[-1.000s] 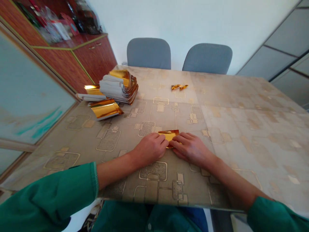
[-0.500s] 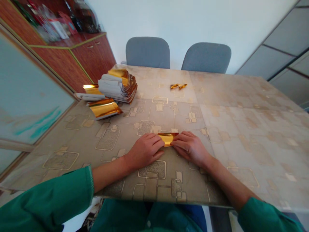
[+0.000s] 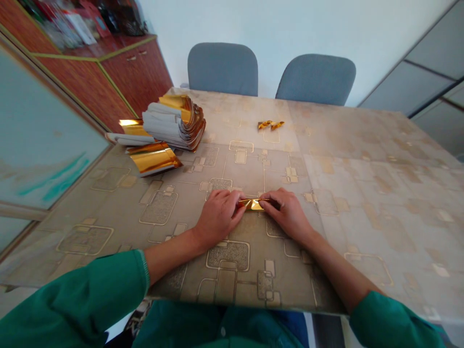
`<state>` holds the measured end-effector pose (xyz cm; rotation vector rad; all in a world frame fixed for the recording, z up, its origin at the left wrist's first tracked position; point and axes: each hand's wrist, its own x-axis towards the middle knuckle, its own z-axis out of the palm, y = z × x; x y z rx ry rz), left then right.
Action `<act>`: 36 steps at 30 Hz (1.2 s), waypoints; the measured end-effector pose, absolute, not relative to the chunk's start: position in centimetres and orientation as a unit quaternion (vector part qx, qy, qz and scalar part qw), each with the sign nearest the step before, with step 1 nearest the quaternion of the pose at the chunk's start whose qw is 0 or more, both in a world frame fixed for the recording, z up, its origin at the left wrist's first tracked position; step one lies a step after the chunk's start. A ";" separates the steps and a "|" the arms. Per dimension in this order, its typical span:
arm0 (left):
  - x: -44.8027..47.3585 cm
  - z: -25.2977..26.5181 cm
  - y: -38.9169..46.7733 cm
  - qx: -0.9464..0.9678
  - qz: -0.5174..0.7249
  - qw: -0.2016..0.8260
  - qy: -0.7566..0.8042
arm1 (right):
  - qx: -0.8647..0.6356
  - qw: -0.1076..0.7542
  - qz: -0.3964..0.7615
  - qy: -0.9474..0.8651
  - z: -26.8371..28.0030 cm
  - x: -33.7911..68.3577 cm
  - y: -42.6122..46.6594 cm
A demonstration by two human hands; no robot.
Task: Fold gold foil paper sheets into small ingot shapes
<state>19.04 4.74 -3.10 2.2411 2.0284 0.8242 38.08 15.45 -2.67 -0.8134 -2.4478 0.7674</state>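
A small piece of shiny gold foil paper [image 3: 253, 205] is stretched between my two hands, just above or on the table near its front edge. Its middle looks creased and narrowed. My left hand [image 3: 221, 212] pinches the left end between thumb and fingers. At the right end, my right hand [image 3: 286, 210] grips it the same way. Fingers cover both ends of the piece. Farther back lie two small folded gold pieces [image 3: 270, 125], side by side.
A thick stack of gold foil sheets with white backs [image 3: 174, 123] stands at the back left of the patterned table [image 3: 362, 212]. A loose gold sheet [image 3: 154, 158] lies in front of it. Two grey chairs [image 3: 223, 70] stand behind the table, and a wooden cabinet [image 3: 141, 72] at the left.
The foil piece has gone from a broader, smooth strip to a narrower, creased one. My fingers have curled into a pinch at both ends. The view has shifted slightly.
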 end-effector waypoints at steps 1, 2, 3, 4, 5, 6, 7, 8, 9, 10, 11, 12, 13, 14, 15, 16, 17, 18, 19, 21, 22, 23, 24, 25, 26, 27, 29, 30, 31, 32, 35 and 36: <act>19.0 -3.1 4.8 0.715 0.258 0.000 0.650 | -0.304 0.225 0.259 -0.889 -2.9 38.0 15.4; 19.0 -3.0 4.8 0.714 0.254 -0.002 0.652 | -0.311 0.224 0.238 -0.892 -3.0 37.9 15.3; 19.0 -3.0 4.8 0.714 0.249 -0.002 0.654 | -0.319 0.220 0.217 -0.896 -3.2 37.8 15.2; 19.0 -2.9 4.9 0.713 0.246 -0.003 0.656 | -0.325 0.213 0.199 -0.900 -3.3 37.7 15.1; 19.0 -2.9 4.9 0.712 0.244 -0.004 0.659 | -0.330 0.207 0.185 -0.902 -3.3 37.7 15.0; 18.9 -2.9 4.9 0.710 0.241 -0.004 0.661 | -0.334 0.203 0.175 -0.903 -3.4 37.6 15.0; 18.9 -2.9 5.0 0.709 0.238 -0.003 0.664 | -0.339 0.202 0.168 -0.903 -3.4 37.5 14.9; 18.9 -2.9 5.0 0.708 0.234 -0.003 0.667 | -0.345 0.201 0.161 -0.903 -3.4 37.5 14.8; 18.9 -2.9 5.0 0.707 0.229 -0.002 0.669 | -0.349 0.201 0.154 -0.902 -3.4 37.4 14.7; 18.9 -2.9 5.0 0.706 0.223 -0.001 0.672 | -0.353 0.199 0.147 -0.902 -3.4 37.4 14.7; 18.9 -2.9 5.0 0.704 0.218 0.000 0.676 | -0.357 0.196 0.140 -0.903 -3.4 37.3 14.7; 18.9 -2.9 5.0 0.703 0.213 0.000 0.679 | -0.360 0.194 0.133 -0.903 -3.4 37.3 14.6; 18.9 -2.9 5.0 0.701 0.209 -0.001 0.681 | -0.361 0.193 0.126 -0.903 -3.4 37.3 14.6; 18.9 -2.9 5.0 0.701 0.206 -0.001 0.683 | -0.362 0.193 0.121 -0.904 -3.4 37.3 14.6; 18.9 -2.9 5.0 0.702 0.203 -0.003 0.683 | -0.362 0.195 0.118 -0.904 -3.4 37.3 14.6; 18.8 -2.9 5.1 0.704 0.199 -0.005 0.682 | -0.362 0.197 0.115 -0.904 -3.4 37.3 14.6; 18.8 -2.8 5.1 0.708 0.193 -0.010 0.679 | -0.363 0.198 0.114 -0.903 -3.4 37.3 14.6; 18.8 -2.8 5.1 0.715 0.189 -0.020 0.672 | -0.364 0.199 0.113 -0.903 -3.4 37.2 14.6; 18.8 -2.7 5.0 0.728 0.186 -0.034 0.659 | -0.366 0.198 0.114 -0.902 -3.3 37.2 14.6; 19.1 -2.7 4.7 0.764 0.185 -0.065 0.614 | -0.368 0.195 0.114 -0.902 -3.3 37.2 14.6; 19.3 -2.7 4.4 0.786 0.186 -0.077 0.585 | -0.367 0.194 0.111 -0.903 -3.3 37.2 14.6; 19.7 -2.8 4.1 0.803 0.186 -0.080 0.560 | -0.365 0.195 0.108 -0.904 -3.3 37.2 14.6; 20.0 -2.9 3.7 0.816 0.186 -0.079 0.541 | -0.363 0.196 0.104 -0.905 -3.3 37.2 14.6; 20.4 -3.1 3.2 0.822 0.177 -0.069 0.536 | -0.361 0.198 0.099 -0.906 -3.3 37.2 14.6; 20.7 -3.3 2.8 0.824 0.170 -0.059 0.537 | -0.358 0.198 0.094 -0.907 -3.3 37.2 14.6; 21.0 -3.4 2.5 0.823 0.162 -0.050 0.542 | -0.357 0.199 0.090 -0.908 -3.4 37.2 14.6; 21.4 -3.7 2.0 0.819 0.145 -0.030 0.554 | -0.354 0.196 0.082 -0.911 -3.4 37.2 14.6; 21.5 -3.7 1.9 0.817 0.138 -0.019 0.559 | -0.353 0.195 0.080 -0.912 -3.4 37.2 14.6; 21.6 -3.6 1.8 0.816 0.131 -0.009 0.563 | -0.352 0.194 0.078 -0.912 -3.4 37.2 14.6; 21.6 -3.5 1.9 0.815 0.126 0.002 0.565 | -0.351 0.193 0.075 -0.913 -3.4 37.2 14.6; 21.4 -3.1 2.1 0.815 0.116 0.025 0.568 | -0.348 0.193 0.058 -0.916 -3.4 37.1 14.5; 21.4 -3.0 2.2 0.814 0.115 0.029 0.568 | -0.351 0.193 0.049 -0.915 -3.4 37.1 14.5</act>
